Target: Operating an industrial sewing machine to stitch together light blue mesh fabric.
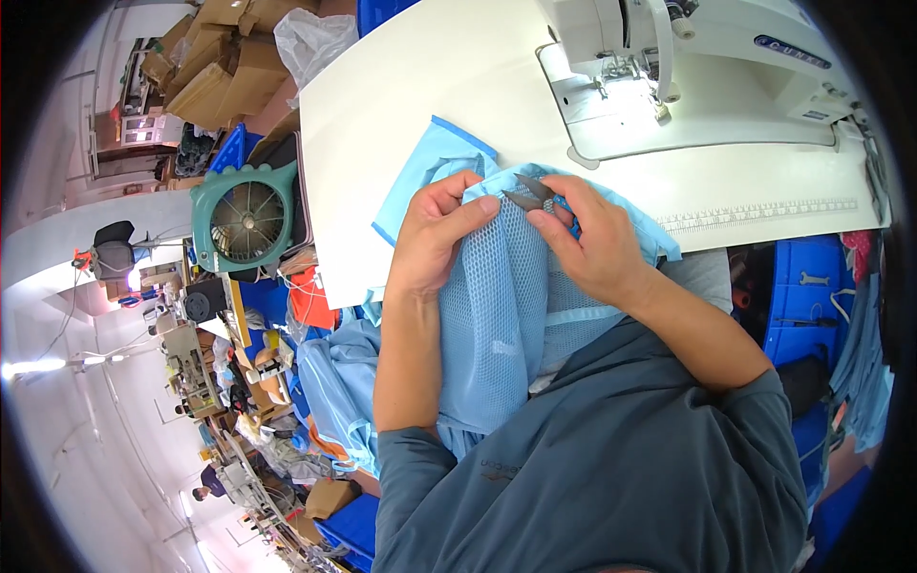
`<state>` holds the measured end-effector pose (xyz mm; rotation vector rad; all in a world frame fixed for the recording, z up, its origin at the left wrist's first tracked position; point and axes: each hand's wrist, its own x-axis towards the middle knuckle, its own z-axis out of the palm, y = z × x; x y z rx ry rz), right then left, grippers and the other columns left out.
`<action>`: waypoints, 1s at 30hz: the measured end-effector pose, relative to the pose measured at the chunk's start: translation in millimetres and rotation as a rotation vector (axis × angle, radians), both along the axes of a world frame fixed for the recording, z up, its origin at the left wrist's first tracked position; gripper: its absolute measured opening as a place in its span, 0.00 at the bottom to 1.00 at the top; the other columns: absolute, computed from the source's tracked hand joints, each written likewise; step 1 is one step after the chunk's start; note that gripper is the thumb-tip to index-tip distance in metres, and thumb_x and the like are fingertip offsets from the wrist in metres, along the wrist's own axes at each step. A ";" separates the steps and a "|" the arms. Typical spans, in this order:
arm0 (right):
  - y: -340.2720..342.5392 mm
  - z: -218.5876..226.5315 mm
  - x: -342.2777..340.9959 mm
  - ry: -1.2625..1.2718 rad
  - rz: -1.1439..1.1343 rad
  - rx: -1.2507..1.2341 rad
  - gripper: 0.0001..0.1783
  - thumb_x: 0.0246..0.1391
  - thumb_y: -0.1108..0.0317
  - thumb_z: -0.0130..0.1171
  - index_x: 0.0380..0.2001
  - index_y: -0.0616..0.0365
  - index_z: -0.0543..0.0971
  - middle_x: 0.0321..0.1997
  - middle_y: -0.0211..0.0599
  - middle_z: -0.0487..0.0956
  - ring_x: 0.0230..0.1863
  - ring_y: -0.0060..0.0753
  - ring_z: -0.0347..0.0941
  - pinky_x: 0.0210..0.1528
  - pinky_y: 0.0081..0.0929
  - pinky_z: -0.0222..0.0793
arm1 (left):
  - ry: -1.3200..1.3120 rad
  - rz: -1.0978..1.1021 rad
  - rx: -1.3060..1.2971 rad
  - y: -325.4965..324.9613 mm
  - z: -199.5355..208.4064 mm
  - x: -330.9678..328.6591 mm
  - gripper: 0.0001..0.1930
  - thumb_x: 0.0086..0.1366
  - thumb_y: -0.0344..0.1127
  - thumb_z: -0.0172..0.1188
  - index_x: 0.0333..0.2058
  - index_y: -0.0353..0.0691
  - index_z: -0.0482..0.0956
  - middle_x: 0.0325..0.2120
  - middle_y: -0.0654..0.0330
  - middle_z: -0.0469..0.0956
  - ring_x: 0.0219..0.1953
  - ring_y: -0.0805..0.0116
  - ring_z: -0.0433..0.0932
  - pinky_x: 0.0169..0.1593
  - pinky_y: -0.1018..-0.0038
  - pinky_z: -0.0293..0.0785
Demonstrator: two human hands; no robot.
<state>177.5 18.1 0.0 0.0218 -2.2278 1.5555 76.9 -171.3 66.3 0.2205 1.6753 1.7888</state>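
Light blue mesh fabric (497, 277) hangs over the near table edge and down across my lap. My left hand (439, 224) pinches its upper edge between thumb and fingers. In my right hand (592, 234) is a pair of thread snips (531, 194), its dark blades apart and pointing left at the fabric edge, close to my left thumb. Part of the snips is hidden by my fingers. A flap of the light blue fabric with a darker blue border (439, 158) lies on the table behind my left hand.
The white sewing table (382, 105) carries a sewing machine (621, 76) with its lamp lit at the back right. A printed ruler (764, 215) runs along the right side. A green fan (246, 218) stands left, below cardboard boxes (229, 76). More blue fabric (339, 382) hangs at lower left.
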 end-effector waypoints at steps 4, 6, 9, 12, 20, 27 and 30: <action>8.5 10.1 -0.8 -0.083 -0.039 -0.250 0.19 0.66 0.62 0.67 0.53 0.61 0.77 0.35 0.44 0.83 0.30 0.39 0.81 0.34 0.36 0.77 | -0.047 -0.040 -0.031 -2.5 -5.5 1.2 0.07 0.69 0.31 0.69 0.41 0.36 0.84 0.32 0.68 0.84 0.32 0.83 0.77 0.39 0.83 0.70; 17.0 18.7 -1.7 -0.105 0.028 -0.203 0.19 0.66 0.62 0.68 0.52 0.62 0.78 0.34 0.44 0.83 0.30 0.36 0.80 0.34 0.34 0.77 | -0.042 -0.005 -0.021 -0.7 -3.3 3.9 0.07 0.69 0.31 0.69 0.42 0.36 0.84 0.32 0.68 0.84 0.32 0.83 0.77 0.39 0.83 0.70; 15.5 15.4 2.1 -0.055 0.060 -0.075 0.18 0.65 0.63 0.69 0.51 0.63 0.80 0.36 0.44 0.84 0.31 0.38 0.82 0.34 0.34 0.77 | -0.036 0.021 -0.011 1.8 1.1 4.1 0.07 0.68 0.31 0.69 0.42 0.36 0.84 0.32 0.68 0.84 0.32 0.83 0.77 0.39 0.83 0.70; 15.3 14.5 3.9 -0.032 0.070 -0.002 0.19 0.63 0.63 0.70 0.51 0.64 0.80 0.39 0.44 0.85 0.32 0.40 0.83 0.34 0.35 0.78 | -0.026 -0.003 -0.008 -0.7 0.9 1.5 0.06 0.68 0.30 0.69 0.42 0.37 0.84 0.32 0.68 0.84 0.33 0.83 0.78 0.40 0.83 0.71; 17.7 17.6 4.5 -0.032 0.089 0.048 0.19 0.62 0.64 0.70 0.51 0.64 0.80 0.41 0.44 0.86 0.33 0.42 0.84 0.34 0.35 0.79 | -0.003 -0.028 0.004 -1.5 -0.1 2.6 0.06 0.69 0.31 0.69 0.41 0.37 0.84 0.32 0.69 0.84 0.32 0.83 0.77 0.40 0.84 0.70; 15.5 19.3 6.3 -0.067 0.073 0.060 0.19 0.63 0.63 0.69 0.51 0.63 0.81 0.42 0.44 0.86 0.34 0.43 0.85 0.34 0.36 0.79 | -0.006 -0.017 -0.012 -0.4 0.9 3.1 0.06 0.68 0.31 0.69 0.40 0.37 0.84 0.31 0.68 0.84 0.32 0.83 0.77 0.39 0.83 0.70; 14.8 19.3 7.0 -0.063 0.062 0.057 0.19 0.63 0.63 0.68 0.51 0.63 0.81 0.42 0.45 0.86 0.34 0.43 0.85 0.34 0.36 0.79 | 0.001 -0.020 -0.015 -1.8 0.4 2.2 0.06 0.68 0.31 0.69 0.40 0.37 0.84 0.31 0.68 0.84 0.32 0.83 0.77 0.39 0.84 0.70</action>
